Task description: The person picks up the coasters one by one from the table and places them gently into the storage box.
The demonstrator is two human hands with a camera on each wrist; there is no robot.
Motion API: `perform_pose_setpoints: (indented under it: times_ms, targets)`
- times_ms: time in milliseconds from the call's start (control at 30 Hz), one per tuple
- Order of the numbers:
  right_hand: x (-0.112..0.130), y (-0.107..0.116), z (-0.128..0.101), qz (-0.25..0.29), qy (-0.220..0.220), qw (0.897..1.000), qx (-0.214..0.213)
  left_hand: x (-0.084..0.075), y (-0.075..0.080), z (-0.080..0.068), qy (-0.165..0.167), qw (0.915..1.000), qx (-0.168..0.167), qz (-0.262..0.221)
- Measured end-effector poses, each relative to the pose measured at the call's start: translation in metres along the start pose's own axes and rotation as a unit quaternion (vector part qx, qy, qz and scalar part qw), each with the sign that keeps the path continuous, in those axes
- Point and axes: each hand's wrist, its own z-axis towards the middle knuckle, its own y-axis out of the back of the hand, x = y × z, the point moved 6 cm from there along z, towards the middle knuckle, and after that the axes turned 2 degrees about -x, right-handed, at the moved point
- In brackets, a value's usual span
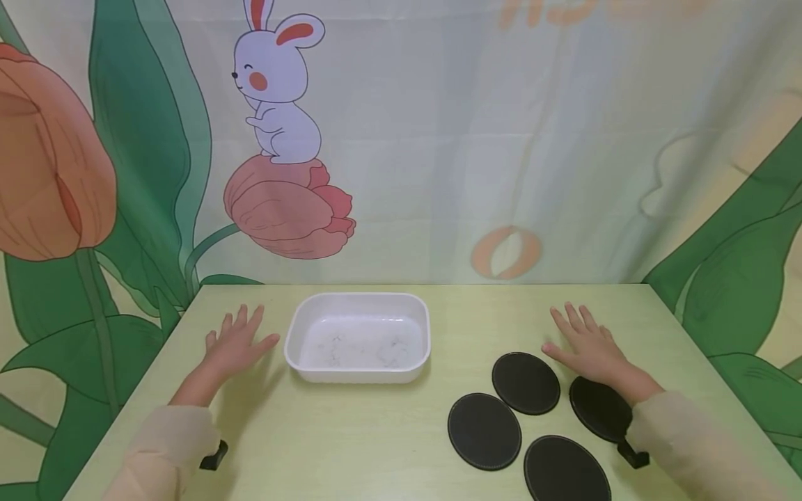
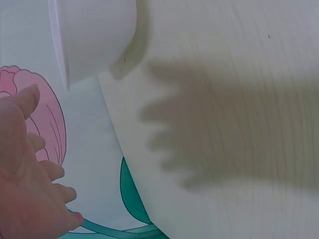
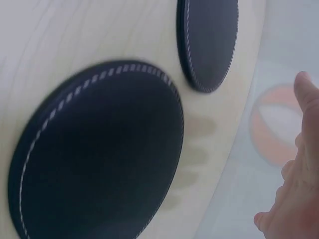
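My left hand [image 1: 233, 348] hovers over the table with fingers spread, just left of a white rectangular tub [image 1: 357, 376]. Its shadow falls on the tabletop in the left wrist view, and the fingers hold nothing. On the other side, my right hand [image 1: 589, 350] is also held above the table, fingers outstretched and holding nothing. Beneath and beside it lie several round black coasters with stitched rims: one coaster [image 1: 525, 383] to its lower left, one coaster [image 1: 484, 431] further left, one coaster [image 1: 567, 470] nearer the front, and one coaster [image 1: 598, 410] partly hidden under the wrist.
The pale wood-grain table [image 1: 351, 445] ends at the back against a hanging cloth [image 1: 407, 139] printed with tulips and a rabbit. The tub stands near that back edge, left of centre, with faint marks on its floor. Dark wrist straps show beneath both sleeves.
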Motion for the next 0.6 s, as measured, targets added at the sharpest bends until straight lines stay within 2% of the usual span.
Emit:
perform_pose_setpoints:
  times_ms: [167,400,500,600]
  targets:
    - [0.012,-0.005,0.004,0.020,0.022,1.000,-0.006,-0.010,0.000,0.003,-0.016,0.9994,-0.010,-0.031]
    - [0.028,-0.010,0.008,0.119,0.054,0.991,0.008,-0.021,0.000,0.010,-0.049,0.9957,-0.042,-0.066]
    - [0.031,-0.010,0.010,0.144,0.049,0.988,0.023,-0.021,0.000,0.014,-0.049,0.9940,-0.062,-0.075]
    - [0.030,-0.013,0.011,0.172,0.024,0.984,0.048,-0.019,-0.002,0.018,-0.030,0.9931,-0.068,-0.091]
